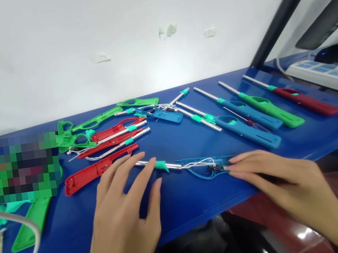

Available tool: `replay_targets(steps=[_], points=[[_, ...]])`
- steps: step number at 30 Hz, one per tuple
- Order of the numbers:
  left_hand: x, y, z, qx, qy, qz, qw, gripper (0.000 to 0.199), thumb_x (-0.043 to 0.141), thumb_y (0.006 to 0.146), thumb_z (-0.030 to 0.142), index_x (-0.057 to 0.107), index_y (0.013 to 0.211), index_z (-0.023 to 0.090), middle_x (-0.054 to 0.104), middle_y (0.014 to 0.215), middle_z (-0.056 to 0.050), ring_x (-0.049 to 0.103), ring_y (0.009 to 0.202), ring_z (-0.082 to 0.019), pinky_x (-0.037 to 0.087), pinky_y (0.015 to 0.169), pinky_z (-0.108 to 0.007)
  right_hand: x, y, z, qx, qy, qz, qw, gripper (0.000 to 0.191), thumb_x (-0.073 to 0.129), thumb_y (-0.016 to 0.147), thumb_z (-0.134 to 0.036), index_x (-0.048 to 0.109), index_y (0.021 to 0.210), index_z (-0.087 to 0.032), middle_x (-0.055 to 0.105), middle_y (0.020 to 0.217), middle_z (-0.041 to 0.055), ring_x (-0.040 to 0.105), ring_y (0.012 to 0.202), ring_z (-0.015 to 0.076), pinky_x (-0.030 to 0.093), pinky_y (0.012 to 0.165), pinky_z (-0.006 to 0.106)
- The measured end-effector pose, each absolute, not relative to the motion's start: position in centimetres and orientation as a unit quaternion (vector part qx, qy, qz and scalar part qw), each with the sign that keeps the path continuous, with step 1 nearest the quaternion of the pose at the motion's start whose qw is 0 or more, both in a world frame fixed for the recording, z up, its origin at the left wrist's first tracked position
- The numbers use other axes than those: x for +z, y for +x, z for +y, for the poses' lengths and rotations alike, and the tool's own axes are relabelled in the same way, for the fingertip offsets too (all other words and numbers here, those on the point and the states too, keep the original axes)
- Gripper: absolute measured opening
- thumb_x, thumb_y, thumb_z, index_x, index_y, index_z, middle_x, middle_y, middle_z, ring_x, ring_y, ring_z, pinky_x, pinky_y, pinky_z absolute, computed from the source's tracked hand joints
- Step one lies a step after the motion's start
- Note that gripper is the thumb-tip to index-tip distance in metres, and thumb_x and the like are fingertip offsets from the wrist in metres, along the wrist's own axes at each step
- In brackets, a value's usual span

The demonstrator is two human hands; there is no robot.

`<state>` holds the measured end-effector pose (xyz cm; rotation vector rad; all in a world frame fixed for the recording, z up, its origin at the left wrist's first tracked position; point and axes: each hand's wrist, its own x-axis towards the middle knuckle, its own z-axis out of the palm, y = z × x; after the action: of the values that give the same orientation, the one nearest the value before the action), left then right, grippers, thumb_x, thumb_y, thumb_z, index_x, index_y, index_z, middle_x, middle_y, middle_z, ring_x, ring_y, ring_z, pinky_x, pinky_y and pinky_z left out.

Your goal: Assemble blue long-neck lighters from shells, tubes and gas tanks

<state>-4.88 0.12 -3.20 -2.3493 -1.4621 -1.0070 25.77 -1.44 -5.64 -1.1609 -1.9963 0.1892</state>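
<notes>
My right hand (pixel 279 174) is closed in a pinch at a small black igniter piece (pixel 216 169), over a blue lighter shell half (pixel 205 175). Its fingers hide the shell's handle end. Thin white wires (pixel 197 164) run from the piece to a metal lighter tube (pixel 173 166) with a teal collar (pixel 161 165). Over the tube's far left end is my left hand (pixel 125 208), fingers spread and thumb apart. Whether a fingertip touches the tube I cannot tell.
Red shell halves (pixel 99 169), green shell halves (pixel 97 119) and wired tubes lie behind my left hand. Assembled blue (pixel 248 132), green (pixel 275 111) and red (pixel 306 101) lighters lie at the right, with a screwdriver (pixel 252 124) among them. A white cable (pixel 34 229) loops at the left.
</notes>
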Motion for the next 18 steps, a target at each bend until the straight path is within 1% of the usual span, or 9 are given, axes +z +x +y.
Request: replay_targets(steps=[3, 7, 10, 13, 18], points=[[-3.6, -5.1, 1.0, -0.305, -0.830, -0.459, 0.093, 0.032, 0.065, 0.104, 0.015, 0.065, 0.135, 0.021, 0.070, 0.138, -0.010, 0.060, 0.135, -0.035, 0.046, 0.110, -0.056, -5.7, 26.3, -1.7, 0.078, -0.455, -0.799, 0.384, 0.030, 0.070, 0.101, -0.012, 0.076, 0.119, -0.036, 0.081, 0.113, -0.0097, 0.075, 0.111, 0.0107, 0.058, 0.104, 0.021], [-4.1, -4.8, 1.8, -0.297, -0.852, -0.426, 0.070, 0.030, 0.064, 0.104, 0.008, 0.065, 0.129, 0.024, 0.076, 0.126, -0.005, 0.065, 0.129, -0.031, 0.040, 0.114, -0.059, -5.5, 26.8, -1.8, 0.077, -0.453, -0.805, 0.375, 0.028, 0.068, 0.102, -0.014, 0.076, 0.118, -0.035, 0.080, 0.114, -0.0095, 0.075, 0.109, 0.0099, 0.058, 0.104, 0.018], [-4.3, -4.8, 2.0, -0.290, -0.860, -0.414, 0.068, 0.036, 0.064, 0.100, -0.001, 0.065, 0.127, 0.024, 0.074, 0.122, -0.005, 0.067, 0.121, -0.026, 0.039, 0.116, -0.055, -5.3, 26.8, -1.8, 0.074, -0.454, -0.806, 0.372, 0.025, 0.067, 0.102, -0.015, 0.077, 0.116, -0.034, 0.081, 0.112, -0.0083, 0.076, 0.106, 0.0105, 0.060, 0.100, 0.018], [-4.2, -4.8, 2.1, -0.282, -0.860, -0.418, 0.084, 0.045, 0.063, 0.095, -0.008, 0.065, 0.128, 0.023, 0.070, 0.122, -0.006, 0.065, 0.110, -0.023, 0.042, 0.114, -0.051, -5.2, 26.7, -1.7, 0.073, -0.450, -0.807, 0.375, 0.023, 0.067, 0.102, -0.015, 0.077, 0.113, -0.032, 0.082, 0.110, -0.0075, 0.077, 0.105, 0.0112, 0.061, 0.099, 0.019], [-3.8, -4.6, 2.2, -0.287, -0.859, -0.415, 0.084, 0.038, 0.062, 0.097, -0.005, 0.071, 0.123, 0.020, 0.071, 0.119, -0.009, 0.062, 0.105, -0.024, 0.049, 0.105, -0.047, -5.2, 26.5, -1.7, 0.073, -0.452, -0.804, 0.380, 0.023, 0.066, 0.102, -0.014, 0.078, 0.113, -0.031, 0.082, 0.109, -0.0060, 0.077, 0.102, 0.0125, 0.063, 0.095, 0.021]])
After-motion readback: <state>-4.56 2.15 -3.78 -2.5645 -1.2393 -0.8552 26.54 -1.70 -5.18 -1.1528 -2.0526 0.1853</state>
